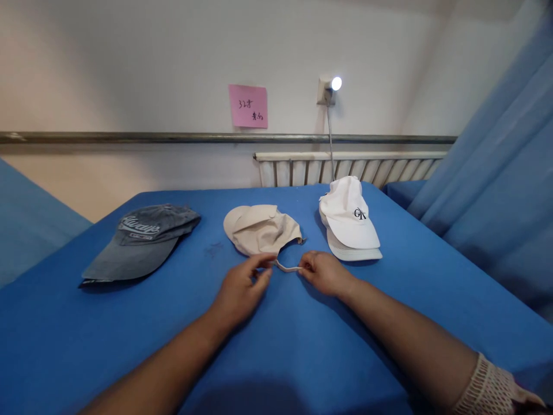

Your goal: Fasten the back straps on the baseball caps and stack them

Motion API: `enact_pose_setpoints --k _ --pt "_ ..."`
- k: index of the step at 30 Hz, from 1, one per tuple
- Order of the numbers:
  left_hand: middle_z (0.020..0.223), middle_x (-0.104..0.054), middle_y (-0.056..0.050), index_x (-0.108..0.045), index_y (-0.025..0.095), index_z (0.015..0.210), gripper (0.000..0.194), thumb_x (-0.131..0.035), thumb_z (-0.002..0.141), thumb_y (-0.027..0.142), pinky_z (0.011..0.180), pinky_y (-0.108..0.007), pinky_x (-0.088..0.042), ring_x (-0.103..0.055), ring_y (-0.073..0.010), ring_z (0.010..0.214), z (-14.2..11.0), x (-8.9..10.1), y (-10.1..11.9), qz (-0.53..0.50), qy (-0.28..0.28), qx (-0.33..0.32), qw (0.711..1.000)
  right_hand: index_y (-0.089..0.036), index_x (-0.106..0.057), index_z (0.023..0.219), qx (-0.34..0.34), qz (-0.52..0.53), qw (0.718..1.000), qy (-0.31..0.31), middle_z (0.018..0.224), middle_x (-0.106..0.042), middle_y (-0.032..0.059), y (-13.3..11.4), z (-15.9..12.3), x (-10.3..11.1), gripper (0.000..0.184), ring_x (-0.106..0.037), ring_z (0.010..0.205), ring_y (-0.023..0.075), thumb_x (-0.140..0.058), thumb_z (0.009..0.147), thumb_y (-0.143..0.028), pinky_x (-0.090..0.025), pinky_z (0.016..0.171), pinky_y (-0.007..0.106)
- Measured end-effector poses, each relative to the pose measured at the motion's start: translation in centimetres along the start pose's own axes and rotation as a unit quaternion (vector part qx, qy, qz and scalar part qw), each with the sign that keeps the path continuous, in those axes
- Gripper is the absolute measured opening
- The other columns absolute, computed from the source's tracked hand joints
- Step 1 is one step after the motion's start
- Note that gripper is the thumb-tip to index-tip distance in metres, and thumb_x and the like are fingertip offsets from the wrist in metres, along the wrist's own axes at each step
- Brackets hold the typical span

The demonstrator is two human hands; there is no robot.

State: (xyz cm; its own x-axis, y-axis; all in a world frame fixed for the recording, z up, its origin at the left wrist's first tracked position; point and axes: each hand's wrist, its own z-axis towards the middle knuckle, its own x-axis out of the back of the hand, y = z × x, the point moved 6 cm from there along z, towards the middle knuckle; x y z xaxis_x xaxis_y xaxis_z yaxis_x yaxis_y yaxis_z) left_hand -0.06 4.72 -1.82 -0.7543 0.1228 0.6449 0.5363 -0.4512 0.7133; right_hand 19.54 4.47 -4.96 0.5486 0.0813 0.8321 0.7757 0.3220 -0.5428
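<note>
Holding the strap (287, 269) flat seems best, its end pinched by the right hand (326, 273), while the left hand (242, 288), its grip unclear, curves near the beige cap (261, 229) at frame centre.

On the blue flat-topped table with a smooth cover (280, 346), the beige curved-brim fabric cap (259, 227) lies just beyond the grip. The grey curved-brim fabric cap (142, 253) rests left of the grip — well apart — and the white curved-brim fabric cap (349, 216) right and beyond. Farthest beyond the grip — behind the table — stands the white ribbed radiator (298, 173).
</note>
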Motion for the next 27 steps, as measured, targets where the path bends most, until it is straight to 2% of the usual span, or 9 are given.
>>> enact_pose_setpoints --k 3,6,8,10,13,16,20,24,27 --pt "0.139 -0.059 -0.011 -0.050 0.021 0.139 0.052 -0.058 0.088 0.025 0.106 -0.043 -0.046 -0.057 -0.0257 0.125 -1.7 -3.9 2.5 0.051 -0.081 -0.085 0.992 -0.019 -0.066 0.091 0.099 0.081 0.991 -0.037 0.090 -0.070 0.0032 -2.6 -0.9 -0.7 0.010 -0.062 0.078 0.0151 -0.057 0.093 -0.022 -0.044 0.072 0.025" --pt "0.136 -0.060 -0.012 -0.047 0.020 0.141 0.056 -0.061 0.087 0.026 0.103 -0.042 -0.046 -0.059 -0.0253 0.121 -1.7 -5.2 2.5 0.062 -0.136 -0.110 0.983 -0.020 -0.066 0.091 0.146 0.115 0.980 -0.069 0.090 -0.071 0.0015 -3.7 -1.5 -1.5 0.011 -0.063 0.079 0.0141 -0.055 0.092 -0.018 -0.046 0.075 0.025" --pt "0.119 -0.069 -0.008 -0.057 0.022 0.129 0.041 -0.059 0.088 0.027 0.091 -0.037 -0.051 -0.065 -0.0227 0.103 -1.0 -5.0 1.7 0.062 -0.167 -0.098 0.979 -0.020 -0.067 0.091 0.132 0.100 0.985 -0.046 0.091 -0.071 0.0024 -3.1 -1.2 -1.4 0.015 -0.063 0.081 0.0150 -0.053 0.093 -0.018 -0.047 0.077 0.026" --pt "0.103 -0.072 -0.005 -0.065 0.022 0.115 0.027 -0.055 0.090 0.026 0.081 -0.032 -0.050 -0.066 -0.0207 0.091 -0.2 -4.4 0.9 0.063 -0.177 -0.082 0.979 -0.018 -0.068 0.096 0.085 0.077 0.993 0.026 0.095 -0.070 0.0052 -1.6 -0.6 -0.7 0.016 -0.064 0.087 0.0172 -0.052 0.093 -0.019 -0.048 0.081 0.029" --pt "0.094 -0.072 -0.004 -0.069 0.022 0.101 0.020 -0.054 0.089 0.024 0.073 -0.029 -0.047 -0.064 -0.0198 0.085 0.5 -3.8 0.3 0.064 -0.173 -0.075 0.980 -0.017 -0.062 0.119 0.017 0.044 0.990 0.133 0.121 -0.064 0.0117 1.2 0.2 0.5 0.030 -0.059 0.110 0.0220 -0.056 0.090 -0.017 -0.045 0.098 0.038" --pt "0.085 -0.069 -0.001 -0.068 0.022 0.091 0.014 -0.055 0.087 0.026 0.067 -0.027 -0.044 -0.062 -0.0184 0.078 0.5 -3.8 0.2 0.055 -0.173 -0.074 0.981 -0.021 -0.062 0.124 -0.009 0.000 0.992 0.126 0.147 -0.046 0.0128 3.1 1.0 0.5 0.037 -0.042 0.135 0.0279 -0.061 0.087 -0.019 -0.035 0.110 0.050" --pt "0.076 -0.066 0.000 -0.064 0.020 0.083 0.020 -0.052 0.091 0.033 0.064 -0.027 -0.044 -0.059 -0.0170 0.070 0.5 -3.7 0.0 0.021 -0.168 -0.043 0.985 -0.025 -0.064 0.122 -0.015 -0.028 0.997 0.068 0.154 -0.038 0.0106 4.0 1.8 -0.3 0.035 -0.031 0.142 0.0311 -0.062 0.087 -0.022 -0.031 0.109 0.057" --pt "0.104 -0.071 -0.006 -0.063 0.020 0.082 0.014 -0.053 0.089 0.028 0.082 -0.033 -0.050 -0.064 -0.0219 0.093 0.6 -3.7 0.1 0.023 -0.155 -0.065 0.986 -0.024 -0.062 0.124 -0.009 -0.032 0.998 0.046 0.146 -0.046 0.0106 3.7 2.1 -0.4 0.034 -0.042 0.135 0.0277 -0.059 0.090 -0.023 -0.034 0.107 0.051" --pt "0.130 -0.063 -0.011 -0.060 0.020 0.081 0.011 -0.053 0.088 0.025 0.099 -0.042 -0.045 -0.059 -0.0269 0.118 0.7 -3.6 -0.4 0.052 -0.131 -0.075 0.987 -0.021 -0.063 0.121 -0.015 -0.039 0.998 0.052 0.134 -0.056 0.0109 3.5 2.1 -0.2 0.031 -0.050 0.125 0.0252 -0.058 0.091 -0.022 -0.037 0.104 0.046"
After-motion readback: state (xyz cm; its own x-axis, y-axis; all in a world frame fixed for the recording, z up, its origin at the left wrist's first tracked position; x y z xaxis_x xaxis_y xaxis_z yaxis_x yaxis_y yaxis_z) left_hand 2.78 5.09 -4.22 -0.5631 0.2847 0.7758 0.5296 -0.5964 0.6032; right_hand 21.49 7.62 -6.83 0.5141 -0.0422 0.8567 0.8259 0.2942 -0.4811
